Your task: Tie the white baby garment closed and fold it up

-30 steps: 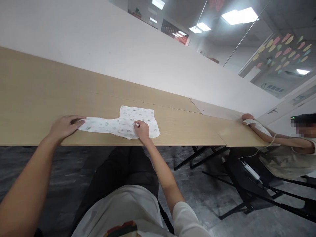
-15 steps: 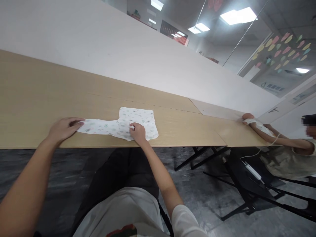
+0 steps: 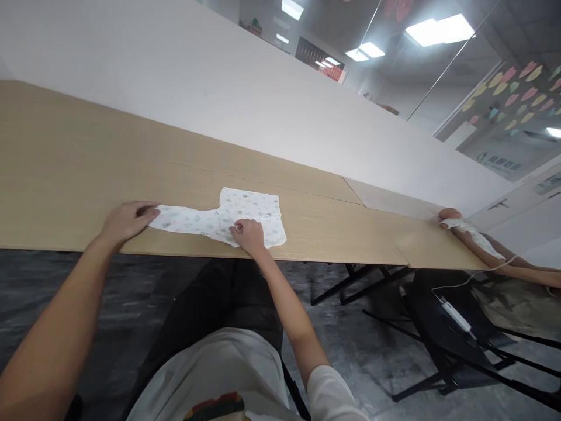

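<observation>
A white cloth (image 3: pixel 249 203) with a small green and grey print lies flat near the table's front edge. Its narrow strip reaches left, and its wider, roughly square part is on the right. My left hand (image 3: pixel 127 221) is at the strip's left end, thumb and fingers closed on the edge. On the wider part rests my right hand (image 3: pixel 249 235), its fingers curled in a pinch at the cloth's surface; a small bit of white fabric seems to be between them.
The long wooden table (image 3: pixel 324 228) runs along a white partition (image 3: pixel 280 123) with glass above. At the far right, a person's arm (image 3: pixel 477 245) lies by another printed white cloth (image 3: pixel 475 234). A black folding chair (image 3: pixel 442 316) carries a white power strip (image 3: pixel 456 316) with a cable.
The view has shifted slightly. Both hands stay at about the same places on the cloth, which keeps its shape. The person at right has moved partly out of view.
</observation>
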Tool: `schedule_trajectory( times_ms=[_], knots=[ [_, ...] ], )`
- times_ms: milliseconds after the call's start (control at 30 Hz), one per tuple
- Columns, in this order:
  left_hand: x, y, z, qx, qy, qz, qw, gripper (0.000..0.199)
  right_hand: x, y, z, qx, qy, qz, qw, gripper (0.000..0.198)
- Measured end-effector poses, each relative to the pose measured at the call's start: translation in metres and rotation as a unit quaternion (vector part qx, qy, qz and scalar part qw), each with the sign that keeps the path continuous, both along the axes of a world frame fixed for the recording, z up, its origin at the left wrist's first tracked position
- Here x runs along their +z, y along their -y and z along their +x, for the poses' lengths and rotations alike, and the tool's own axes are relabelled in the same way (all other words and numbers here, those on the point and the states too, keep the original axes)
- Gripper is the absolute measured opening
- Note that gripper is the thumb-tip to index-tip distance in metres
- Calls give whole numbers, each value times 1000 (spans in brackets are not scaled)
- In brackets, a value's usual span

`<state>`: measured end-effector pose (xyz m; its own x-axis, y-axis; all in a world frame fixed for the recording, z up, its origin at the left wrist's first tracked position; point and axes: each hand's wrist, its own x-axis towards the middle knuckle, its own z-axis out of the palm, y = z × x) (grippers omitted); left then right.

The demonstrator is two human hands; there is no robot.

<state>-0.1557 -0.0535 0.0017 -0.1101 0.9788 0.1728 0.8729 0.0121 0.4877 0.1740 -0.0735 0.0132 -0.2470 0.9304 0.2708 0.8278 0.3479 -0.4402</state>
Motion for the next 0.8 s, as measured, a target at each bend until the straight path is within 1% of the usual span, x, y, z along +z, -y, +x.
schedule_trajectory(
  times_ms=[133,200,233,300,367,400,433,467,500,567,600,633,667,700,733,767,800],
  knots=[
    [0,1,5,4,-64,19,998,76,-3,7,-3,9,38,18,999,21],
    [2,2,9,14,-56,5,998,72,-2,10,-4,9,44,22,999,22],
    [6,3,12,17,-34,-6,999,69,-1,10,-5,8,39,18,999,22],
    [17,3,25,26,40,-14,999,63,5,10,-7,3,8,1,1000,25],
    [34,3,48,41,130,11,991,61,13,6,-9,-3,-69,-26,997,28],
    [44,4,64,50,172,32,983,61,17,3,-10,-3,-128,-47,991,30],
    [54,5,81,42,205,48,977,61,22,-1,-10,-2,-200,-78,977,33],
    [62,6,99,15,250,62,966,61,26,-4,-10,0,-279,-120,953,36],
    [70,8,116,-40,295,57,953,63,31,-8,-10,5,-358,-172,918,41],
    [77,13,144,-169,353,23,920,70,39,-13,-5,16,-495,-272,825,52],
    [77,14,152,-211,371,17,904,73,43,-15,-2,21,-545,-308,779,56],
    [73,16,157,-235,377,19,896,73,45,-16,3,24,-582,-333,742,59],
    [67,16,158,-242,373,27,895,72,47,-17,8,24,-605,-346,716,60],
    [59,15,156,-236,358,41,903,70,48,-19,13,18,-617,-352,704,58],
    [49,13,151,-224,332,54,915,69,47,-20,18,8,-616,-352,705,54],
    [39,9,146,-214,300,64,928,71,44,-22,23,-4,-604,-349,716,49],
    [28,5,140,-208,263,70,940,73,41,-24,28,-18,-583,-344,736,43]
  ],
)
